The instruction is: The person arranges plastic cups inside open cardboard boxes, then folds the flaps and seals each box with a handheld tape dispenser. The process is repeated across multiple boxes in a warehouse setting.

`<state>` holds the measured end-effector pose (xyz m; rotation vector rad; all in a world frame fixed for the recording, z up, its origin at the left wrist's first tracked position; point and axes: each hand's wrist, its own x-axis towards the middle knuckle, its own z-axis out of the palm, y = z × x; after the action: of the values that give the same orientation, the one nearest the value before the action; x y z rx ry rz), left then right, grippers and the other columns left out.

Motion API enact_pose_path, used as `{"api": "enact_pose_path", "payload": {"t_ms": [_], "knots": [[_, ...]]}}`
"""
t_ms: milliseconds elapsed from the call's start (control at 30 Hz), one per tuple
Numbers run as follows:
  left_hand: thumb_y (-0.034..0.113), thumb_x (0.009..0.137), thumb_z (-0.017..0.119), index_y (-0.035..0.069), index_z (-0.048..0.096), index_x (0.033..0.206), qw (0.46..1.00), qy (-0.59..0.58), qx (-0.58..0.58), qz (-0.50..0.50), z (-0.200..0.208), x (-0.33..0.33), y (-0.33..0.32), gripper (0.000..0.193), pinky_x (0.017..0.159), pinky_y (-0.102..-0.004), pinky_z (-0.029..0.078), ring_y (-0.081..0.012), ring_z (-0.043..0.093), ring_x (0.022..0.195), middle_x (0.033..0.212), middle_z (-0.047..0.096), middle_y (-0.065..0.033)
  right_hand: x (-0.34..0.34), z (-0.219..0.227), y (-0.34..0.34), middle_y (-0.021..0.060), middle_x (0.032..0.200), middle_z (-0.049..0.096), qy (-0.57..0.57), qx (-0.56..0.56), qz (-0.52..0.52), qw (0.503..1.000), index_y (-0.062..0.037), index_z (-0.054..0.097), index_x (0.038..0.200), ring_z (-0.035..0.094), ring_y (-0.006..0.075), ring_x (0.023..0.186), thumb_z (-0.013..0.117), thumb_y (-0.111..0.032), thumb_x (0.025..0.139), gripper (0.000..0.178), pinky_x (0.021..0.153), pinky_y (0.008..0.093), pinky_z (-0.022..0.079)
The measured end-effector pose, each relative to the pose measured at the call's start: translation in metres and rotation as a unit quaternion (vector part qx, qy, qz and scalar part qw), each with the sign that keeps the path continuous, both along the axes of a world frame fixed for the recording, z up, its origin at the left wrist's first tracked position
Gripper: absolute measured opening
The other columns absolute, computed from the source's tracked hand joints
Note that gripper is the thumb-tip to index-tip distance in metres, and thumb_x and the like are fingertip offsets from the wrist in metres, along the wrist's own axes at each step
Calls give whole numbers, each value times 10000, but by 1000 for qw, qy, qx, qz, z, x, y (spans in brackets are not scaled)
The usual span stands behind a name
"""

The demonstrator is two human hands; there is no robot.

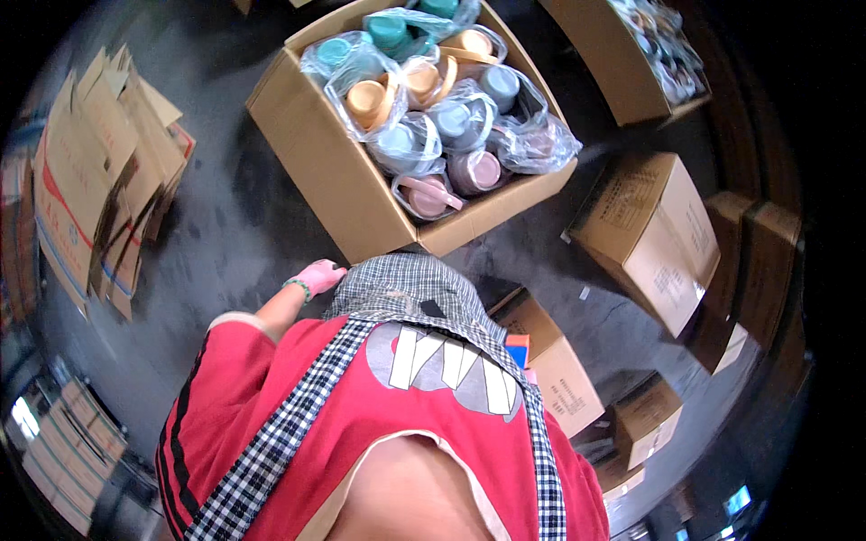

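Note:
My left hand [319,276], in a pink glove with a green band at the wrist, is beside my checked apron [406,281], near the lower corner of a large open cardboard box [316,162]. Its fingers are partly hidden, so whether they hold anything is unclear. My right hand does not show. Inside the box stand several plastic-wrapped cups with lids: teal ones [388,32] at the far side, orange ones [367,101] at the left, pale blue ones [451,117] in the middle and pink ones [427,197] nearest me.
Flattened cartons [95,171] lean together on the left. At the upper right is another open box [604,54] with bagged items. A closed carton [645,234] and smaller boxes [648,417] stand on the right. An open box [555,361] sits close by my right side.

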<state>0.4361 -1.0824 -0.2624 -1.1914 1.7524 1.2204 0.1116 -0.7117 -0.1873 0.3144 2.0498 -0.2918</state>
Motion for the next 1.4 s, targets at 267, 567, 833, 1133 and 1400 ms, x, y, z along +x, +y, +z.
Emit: {"api": "enact_pose_path", "payload": {"t_ms": [267, 567, 833, 1133, 1400], "knots": [[384, 767, 434, -8, 533, 983, 976, 63, -35, -204, -49, -145, -18, 459, 810, -383, 395, -352, 499, 948, 1006, 526, -235, 94, -48, 64, 66, 712, 576, -99, 12, -95, 990, 56, 565, 788, 509, 124, 567, 708, -355, 623, 465, 520, 280, 412], [379, 791, 398, 53, 548, 981, 968, 58, -153, -191, -182, -253, -54, 406, 828, -391, 383, -378, 488, 953, 1008, 517, -236, 140, -75, 27, 42, 840, 564, 13, -99, -256, 961, 5, 534, 966, 518, 126, 720, 662, -306, 700, 429, 652, 264, 428], [341, 830, 426, -11, 553, 780, 859, -88, 503, 37, -155, -314, -161, 378, 557, -317, 480, -230, 576, 605, 713, 589, -120, 194, -128, -37, 13, 781, 544, 94, -81, -444, 887, -28, 569, 878, 500, 113, 668, 651, -293, 705, 326, 627, 264, 420], [453, 763, 458, 135, 428, 1149, 543, 546, -392, -503, -117, -475, -101, 501, 916, -493, 270, -308, 345, 1129, 1190, 404, -105, 221, -378, -136, 67, 779, 550, -140, -24, -458, 877, -28, 579, 884, 531, 197, 710, 671, -300, 652, 370, 639, 358, 438], [509, 778, 392, 141, 407, 1178, 586, 323, -343, -659, -142, -492, -147, 543, 957, -496, 210, -293, 263, 1204, 1270, 342, -108, 179, -314, -219, 40, 1100, 490, 121, -190, -729, 646, -46, 439, 1128, 466, 206, 994, 459, -418, 777, 512, 904, 344, 310]]}}
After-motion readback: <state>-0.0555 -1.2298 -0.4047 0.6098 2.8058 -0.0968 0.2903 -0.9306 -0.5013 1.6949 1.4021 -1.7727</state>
